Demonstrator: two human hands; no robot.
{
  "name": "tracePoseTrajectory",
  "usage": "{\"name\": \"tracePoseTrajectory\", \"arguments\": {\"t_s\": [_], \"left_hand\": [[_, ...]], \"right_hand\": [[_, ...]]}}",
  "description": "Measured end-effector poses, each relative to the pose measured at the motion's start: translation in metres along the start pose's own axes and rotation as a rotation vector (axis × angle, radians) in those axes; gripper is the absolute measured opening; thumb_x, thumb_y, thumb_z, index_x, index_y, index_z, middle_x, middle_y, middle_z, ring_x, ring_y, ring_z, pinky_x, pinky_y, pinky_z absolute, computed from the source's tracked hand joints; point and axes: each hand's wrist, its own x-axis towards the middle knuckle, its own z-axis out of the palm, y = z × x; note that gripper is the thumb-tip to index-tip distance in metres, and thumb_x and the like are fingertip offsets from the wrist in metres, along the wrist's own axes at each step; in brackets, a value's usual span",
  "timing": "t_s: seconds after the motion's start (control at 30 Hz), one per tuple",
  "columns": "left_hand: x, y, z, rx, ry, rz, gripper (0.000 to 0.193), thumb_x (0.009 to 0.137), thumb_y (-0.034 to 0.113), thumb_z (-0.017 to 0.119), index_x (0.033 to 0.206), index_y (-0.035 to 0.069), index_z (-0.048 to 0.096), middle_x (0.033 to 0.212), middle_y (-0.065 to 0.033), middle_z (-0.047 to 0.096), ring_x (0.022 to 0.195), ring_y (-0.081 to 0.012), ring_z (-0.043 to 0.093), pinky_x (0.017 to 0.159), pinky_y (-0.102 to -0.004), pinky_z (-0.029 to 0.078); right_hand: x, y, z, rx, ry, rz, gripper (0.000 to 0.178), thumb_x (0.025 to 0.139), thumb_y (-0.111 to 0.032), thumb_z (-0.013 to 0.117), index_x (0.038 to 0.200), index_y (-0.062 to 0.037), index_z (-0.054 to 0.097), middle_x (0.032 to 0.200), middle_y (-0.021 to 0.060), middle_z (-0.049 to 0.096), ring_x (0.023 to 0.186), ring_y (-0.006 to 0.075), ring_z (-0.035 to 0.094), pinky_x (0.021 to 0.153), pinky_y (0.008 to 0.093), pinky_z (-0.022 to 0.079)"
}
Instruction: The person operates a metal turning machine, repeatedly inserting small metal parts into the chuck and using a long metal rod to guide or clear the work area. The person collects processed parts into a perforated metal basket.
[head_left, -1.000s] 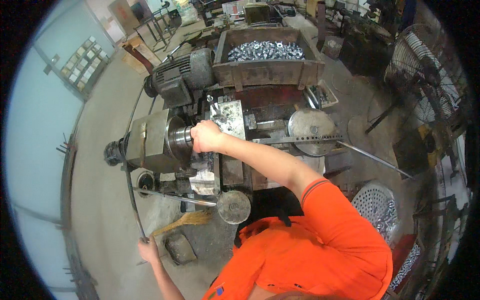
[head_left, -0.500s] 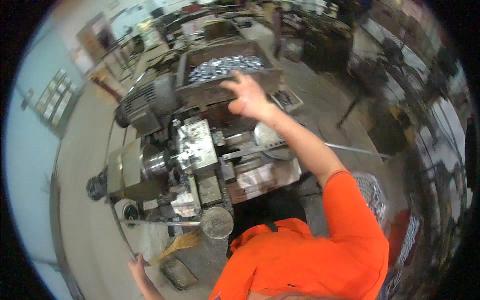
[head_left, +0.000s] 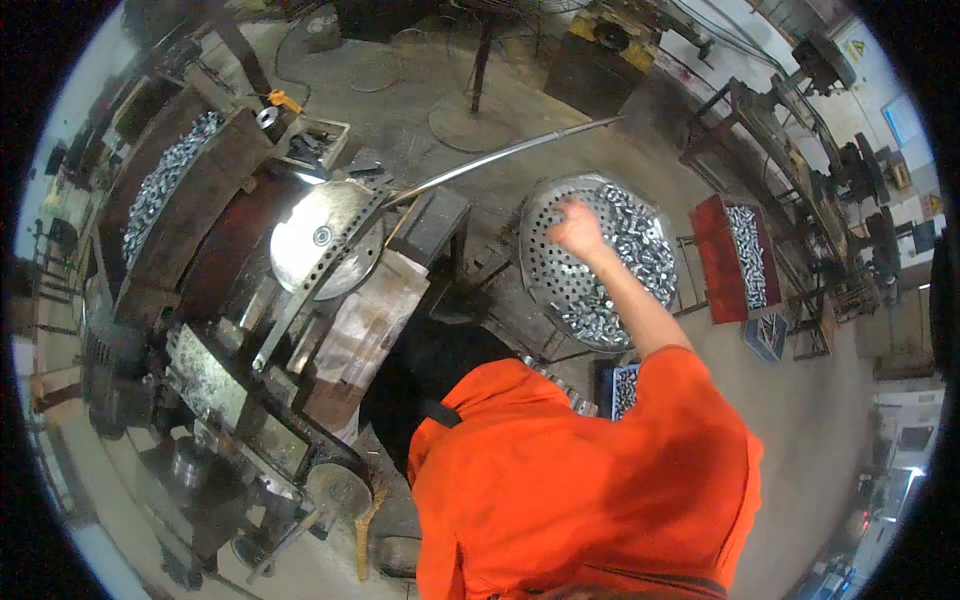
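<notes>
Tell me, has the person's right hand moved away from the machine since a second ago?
Yes. The right hand has left the lathe and swung rightward to the perforated round basket of metal parts.

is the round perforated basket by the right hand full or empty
Partly full: the round perforated basket holds small metal parts heaped on one side, its holed bottom bare under the right hand.

A dark, greasy machine (head_left: 250, 400) fills the left side, with a round perforated metal disc (head_left: 320, 235) on its top and a long curved steel rod (head_left: 500, 155) running from it toward the far right. On the far left a rusty trough (head_left: 180, 190) holds small silvery parts. At the right stands a red bin (head_left: 715, 265) of similar pieces, possibly nuts. The concrete floor (head_left: 800, 420) looks dusty.
</notes>
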Motion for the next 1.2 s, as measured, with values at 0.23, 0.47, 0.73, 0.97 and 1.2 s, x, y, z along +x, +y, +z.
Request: {"name": "tracePoseTrajectory", "arguments": {"t_s": [0.23, 0.47, 0.73, 0.97, 1.2], "left_hand": [[0.034, 0.005, 0.006, -0.054, 0.012, 0.039, 0.032, 0.082, 0.027, 0.066, 0.099, 0.003, 0.053, 0.072, -0.0083, 0.054, 0.062, -0.0201, 0.054, 0.056, -0.0330, 0.046], [0.069, -0.039, -0.058, -0.248, -0.016, 0.103, 0.031, 0.081, 0.029, 0.066, 0.090, 0.002, 0.052, 0.058, -0.0034, 0.049, 0.050, -0.0167, 0.051, 0.047, -0.0323, 0.044], [-0.004, -0.023, -0.038, -0.047, -0.037, 0.297, 0.024, 0.078, 0.028, 0.062, 0.083, 0.005, 0.060, 0.068, -0.0061, 0.058, 0.062, -0.0157, 0.057, 0.055, -0.0302, 0.046], [-0.012, -0.013, -0.021, -0.284, 0.033, 0.324, 0.035, 0.078, 0.027, 0.067, 0.094, -0.001, 0.053, 0.064, -0.0078, 0.055, 0.056, -0.0181, 0.059, 0.049, -0.0337, 0.053], [-0.028, -0.006, -0.010, -0.325, 0.032, 0.297, 0.033, 0.077, 0.024, 0.067, 0.090, -0.003, 0.054, 0.065, -0.0084, 0.055, 0.056, -0.0192, 0.057, 0.051, -0.0324, 0.050]], "right_hand": [[0.047, 0.131, 0.021, 0.067, -0.022, 0.424, 0.030, 0.063, -0.028, 0.059, 0.083, -0.0064, 0.068, 0.097, 0.0196, 0.063, 0.095, 0.0307, 0.060, 0.084, 0.0345, 0.048], [0.091, 0.124, 0.055, -0.193, -0.072, 0.442, 0.041, 0.070, -0.035, 0.058, 0.094, -0.0031, 0.065, 0.107, 0.0211, 0.060, 0.101, 0.0326, 0.058, 0.085, 0.0403, 0.047], [0.073, 0.116, 0.046, -0.238, -0.345, 0.329, 0.048, 0.070, -0.041, 0.063, 0.100, -0.0026, 0.062, 0.109, 0.0184, 0.061, 0.102, 0.0326, 0.058, 0.085, 0.0421, 0.047], [0.066, 0.120, 0.053, -0.093, 0.043, 0.240, 0.023, 0.070, -0.020, 0.061, 0.078, 0.0009, 0.065, 0.078, 0.0193, 0.065, 0.073, 0.0308, 0.063, 0.069, 0.0397, 0.050], [0.054, -0.059, -0.072, 1.320, -0.074, -0.092, 0.017, 0.076, -0.012, 0.061, 0.083, 0.0026, 0.066, 0.078, 0.0104, 0.062, 0.069, 0.0187, 0.060, 0.064, 0.0295, 0.049]]}}
